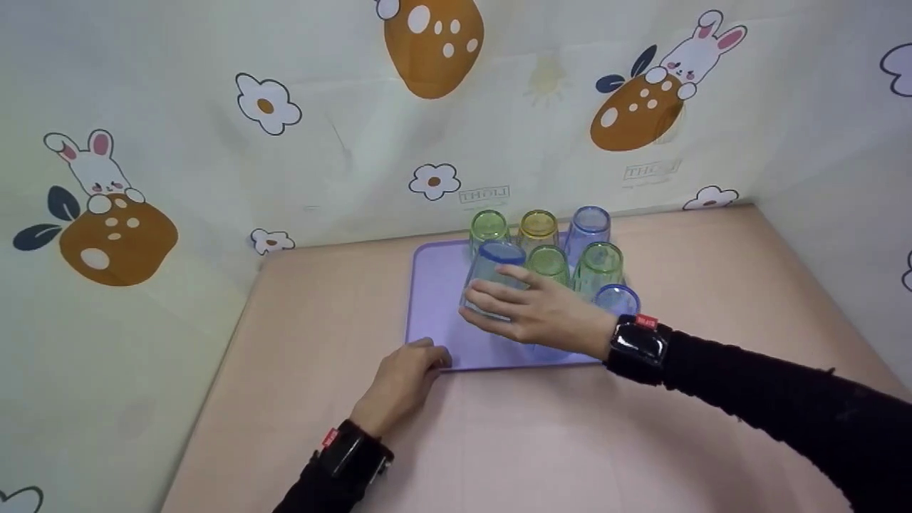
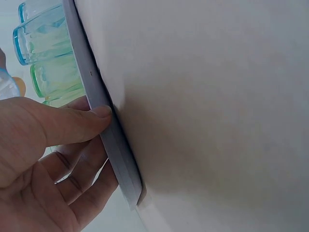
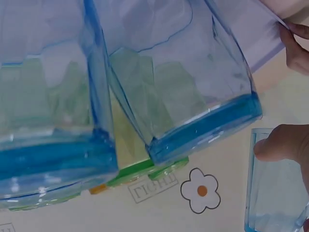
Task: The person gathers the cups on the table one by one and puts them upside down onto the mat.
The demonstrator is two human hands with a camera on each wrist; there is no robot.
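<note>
My right hand (image 1: 545,310) grips a clear blue glass (image 1: 484,276) over the left part of a lilac tray (image 1: 433,306). The glass is slightly tilted; whether it touches the tray cannot be told. In the right wrist view the thumb (image 3: 282,145) lies along its side. My left hand (image 1: 402,374) pinches the tray's front left corner, its thumb (image 2: 99,116) on the rim in the left wrist view. Upturned glasses stand right of the held one: green (image 1: 489,226), amber (image 1: 538,226) and blue (image 1: 590,221) at the back, more green and blue ones nearer, partly hidden by my right hand.
The tray lies on a table with a pinkish cover (image 1: 320,306). Behind the tray rises a patterned cloth wall (image 1: 342,157) with rabbits and flowers, close to the back glasses. More cloth stands at the left and right sides.
</note>
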